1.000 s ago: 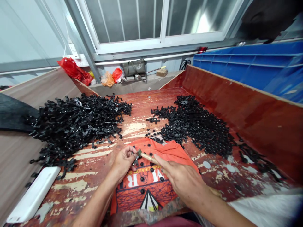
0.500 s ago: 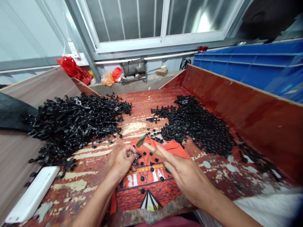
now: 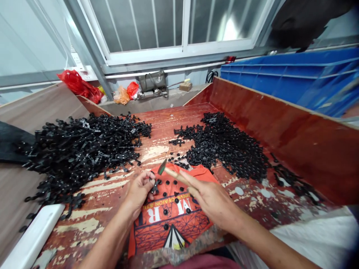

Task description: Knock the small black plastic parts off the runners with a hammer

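Note:
My left hand (image 3: 139,191) is over the orange printed cloth (image 3: 151,233), fingers pinched on a small black part with round knobs (image 3: 156,185). Wrapped around the wooden handle of a small hammer (image 3: 174,174) is my right hand (image 3: 211,200). The hammer's dark head points left, just above and beside the left fingertips; whether it touches the part I cannot tell. Several black round caps (image 3: 165,212) lie scattered on the cloth between my hands.
Heaps of black parts lie on the worn red table, a left pile (image 3: 92,145) and a right pile (image 3: 230,145). A white oblong case (image 3: 39,235) sits at front left. Red side boards (image 3: 280,127) and a blue crate (image 3: 288,74) stand right. Plastic bags (image 3: 81,87) lie at the back.
The view has shifted slightly, so the scene sits further left. My left hand shows more of the black part; the hammer stays raised close to it.

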